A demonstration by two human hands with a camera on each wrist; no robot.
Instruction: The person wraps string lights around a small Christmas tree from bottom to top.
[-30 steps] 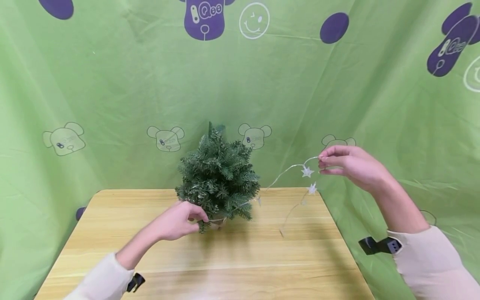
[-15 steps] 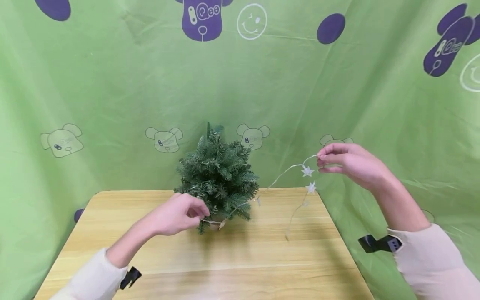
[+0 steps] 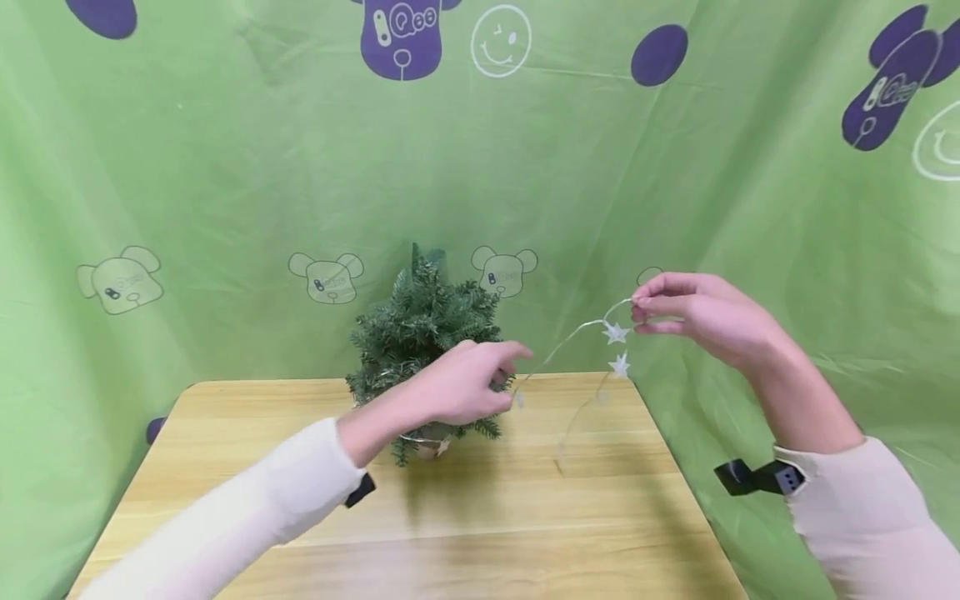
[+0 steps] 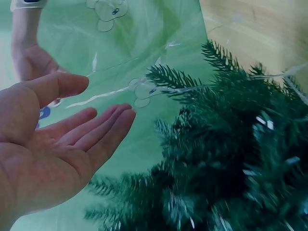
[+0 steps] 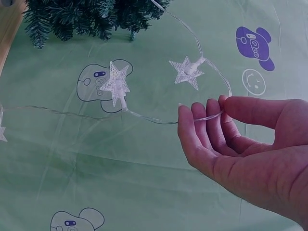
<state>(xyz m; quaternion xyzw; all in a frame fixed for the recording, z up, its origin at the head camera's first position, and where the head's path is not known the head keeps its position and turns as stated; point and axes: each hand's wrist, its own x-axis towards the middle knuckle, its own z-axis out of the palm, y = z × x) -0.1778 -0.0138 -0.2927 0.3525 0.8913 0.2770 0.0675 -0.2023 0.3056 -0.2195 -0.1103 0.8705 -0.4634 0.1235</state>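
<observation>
A small green artificial Christmas tree (image 3: 416, 321) stands on the wooden table (image 3: 525, 533). Clear string lights with star-shaped bulbs (image 5: 186, 73) run from the tree's lower front out to the right. My right hand (image 3: 708, 321) pinches their wire between thumb and fingertips, and a length with a star hangs down below it. My left hand (image 3: 465, 383) is in front of the tree's right side and hides part of it. In the left wrist view, that hand's thumb and fingers (image 4: 103, 139) are spread apart, holding nothing, near the wire and branches.
A green printed cloth (image 3: 225, 167) hangs behind and beside the table. The table's right edge (image 3: 675, 458) runs below my right forearm. Each sleeve carries a dark wrist device (image 3: 757, 479).
My left hand has let go of the wire at the tree's lower left and moved right and up across the tree. The right hand keeps its pinch, slightly higher.
</observation>
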